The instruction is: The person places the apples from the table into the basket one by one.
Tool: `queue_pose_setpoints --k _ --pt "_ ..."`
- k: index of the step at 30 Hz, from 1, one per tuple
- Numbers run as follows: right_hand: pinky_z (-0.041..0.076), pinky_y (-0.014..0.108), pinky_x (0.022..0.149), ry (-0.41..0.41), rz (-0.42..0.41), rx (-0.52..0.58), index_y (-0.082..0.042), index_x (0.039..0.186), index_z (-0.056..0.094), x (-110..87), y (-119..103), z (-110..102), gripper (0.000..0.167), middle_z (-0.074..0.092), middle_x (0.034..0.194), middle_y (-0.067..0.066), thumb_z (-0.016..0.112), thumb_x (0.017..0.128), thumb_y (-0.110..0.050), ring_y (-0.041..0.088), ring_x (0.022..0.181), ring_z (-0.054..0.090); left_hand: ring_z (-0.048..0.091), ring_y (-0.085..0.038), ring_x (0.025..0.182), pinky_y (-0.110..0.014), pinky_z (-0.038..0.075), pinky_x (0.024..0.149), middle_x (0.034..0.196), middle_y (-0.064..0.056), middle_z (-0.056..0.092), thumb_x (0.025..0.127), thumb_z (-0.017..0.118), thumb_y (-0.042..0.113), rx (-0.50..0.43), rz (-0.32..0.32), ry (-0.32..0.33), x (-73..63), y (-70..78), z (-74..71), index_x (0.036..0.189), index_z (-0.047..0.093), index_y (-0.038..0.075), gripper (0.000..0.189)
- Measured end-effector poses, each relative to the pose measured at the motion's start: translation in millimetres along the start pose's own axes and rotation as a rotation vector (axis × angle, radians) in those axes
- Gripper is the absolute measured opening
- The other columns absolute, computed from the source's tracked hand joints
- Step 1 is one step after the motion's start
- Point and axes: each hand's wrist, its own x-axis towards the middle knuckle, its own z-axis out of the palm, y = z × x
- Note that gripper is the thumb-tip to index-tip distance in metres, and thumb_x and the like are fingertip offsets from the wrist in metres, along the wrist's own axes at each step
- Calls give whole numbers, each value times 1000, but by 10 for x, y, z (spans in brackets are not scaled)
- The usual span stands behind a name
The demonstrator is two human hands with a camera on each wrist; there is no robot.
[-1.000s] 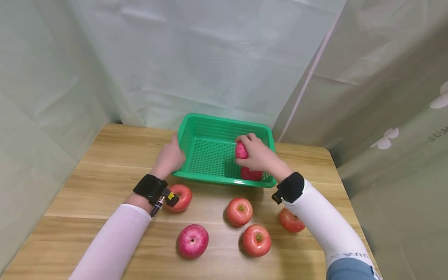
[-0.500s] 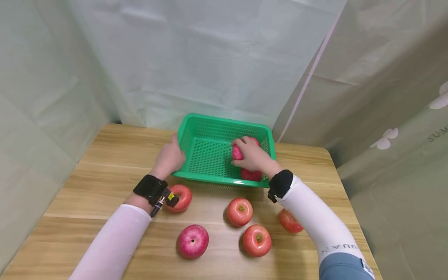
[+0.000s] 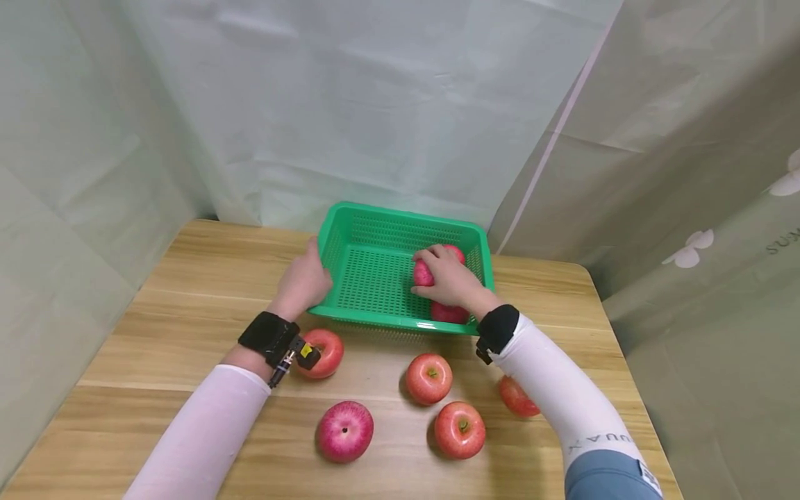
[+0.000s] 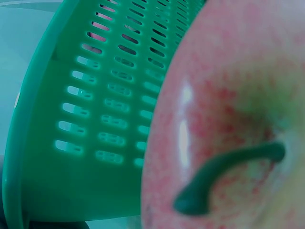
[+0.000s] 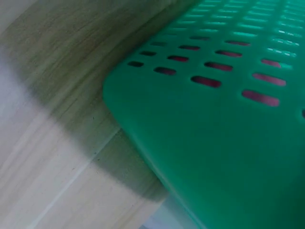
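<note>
Left hand (image 3: 303,281): you grip the green basket (image 3: 375,319) by its left rim, presumably bracing it | Right hand (image 3: 448,276): you clasp an apple (image 3: 423,273) inside its right half, likely for controlled placement.

The right hand (image 3: 446,278) partly hides the apple (image 3: 423,273) it grips; the right sleeve (image 3: 559,389) partly covers another apple (image 3: 516,397).

Soft light glints at five o'clock on the basket rim (image 3: 426,324); the bluish left wrist view blurs the apple (image 4: 228,114).
</note>
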Motion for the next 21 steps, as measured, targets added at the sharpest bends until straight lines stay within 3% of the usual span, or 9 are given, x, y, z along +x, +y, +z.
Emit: queue_pose_setpoints --k 12,21 --pt "51 57 105 -21 -17 -74 -14 150 56 40 20 128 67 37 160 22 83 94 -38 45 145 40 66 -37 76 -43 50 58 99 -30 64 101 49 6 10 1 5 -34 27 6 163 16 -10 72" --pt "49 54 108 -85 -58 -90 -12 153 54 54 -5 146 67 43 155 22 82 96 -32 42 141 44 67 -38 79 -44 51 59 103 -32 64 101 49 6 2 0 4 -16 9 16 163 16 -9 72"
